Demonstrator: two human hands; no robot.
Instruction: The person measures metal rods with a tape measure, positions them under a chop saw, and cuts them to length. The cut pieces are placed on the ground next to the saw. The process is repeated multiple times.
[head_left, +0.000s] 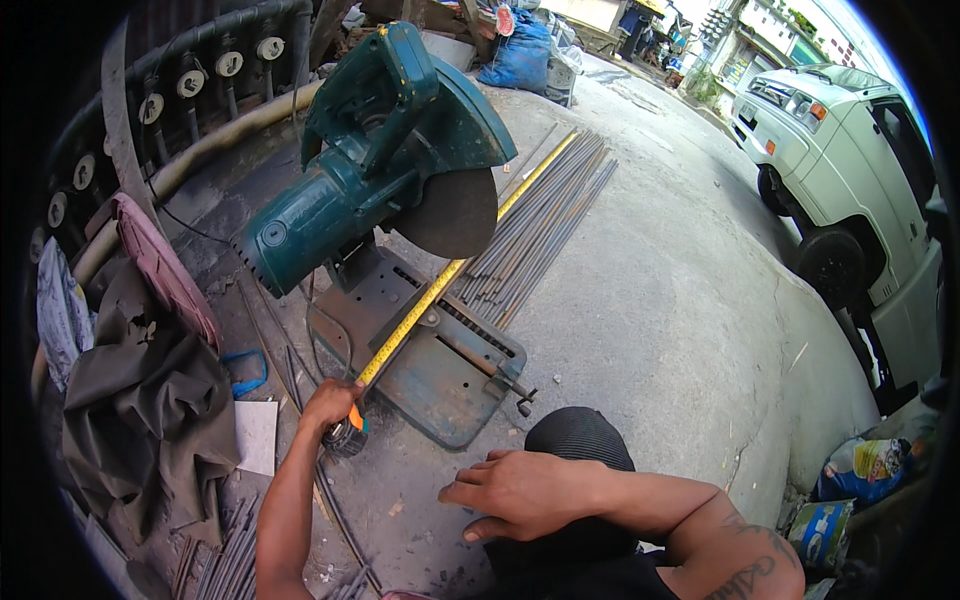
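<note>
My left hand (332, 403) is closed round a tape measure (349, 436) with an orange and dark case. Its yellow blade (412, 317) runs out over the base of a green cut-off saw (330, 205), past the saw's dark disc (450, 215), and along a bundle of thin steel bars (540, 225). The saw's flat metal base (450, 395) lies just to the right of that hand. Near my bent knee (578, 437), my right hand (520, 494) hangs loosely with its fingers stretched out and holds nothing.
A dark cloth (150, 390) and a pink panel (165, 265) sit at the left, below a row of round meters (190, 83). More bars (225, 560) lie at lower left. A white van (840, 160) stands at the right, and blue sacks (520, 52) lie at the back.
</note>
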